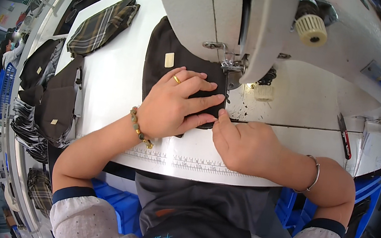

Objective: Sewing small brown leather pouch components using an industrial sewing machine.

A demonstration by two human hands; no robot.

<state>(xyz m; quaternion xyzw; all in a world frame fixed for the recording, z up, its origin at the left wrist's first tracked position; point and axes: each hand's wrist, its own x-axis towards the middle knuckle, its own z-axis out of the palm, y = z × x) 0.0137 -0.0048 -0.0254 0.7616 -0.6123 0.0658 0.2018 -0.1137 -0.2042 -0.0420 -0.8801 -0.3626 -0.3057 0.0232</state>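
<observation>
At frame centre, a dark brown curved fabric panel (186, 53) lies under the white metal sewing machine (275, 28) — edge alignment seems in hand; the left hand (168, 105) spreads its fingers over it, the right hand (244, 146) apparently pinches its lower corner — feeding calls for even guidance

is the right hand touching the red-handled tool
Apart: the head view shows white tabletop between the right hand and the red-handled tool.

In the centre, the cloth (197, 65) is showing plain dark brown with a cream label (169, 59). The sewing machine (269, 30) and desk (116, 68) are gleaming white. At upper left, folded fabric (101, 28) is displaying brown-and-cream plaid; below, white sleeves (84, 219) are carrying dark dots.
</observation>
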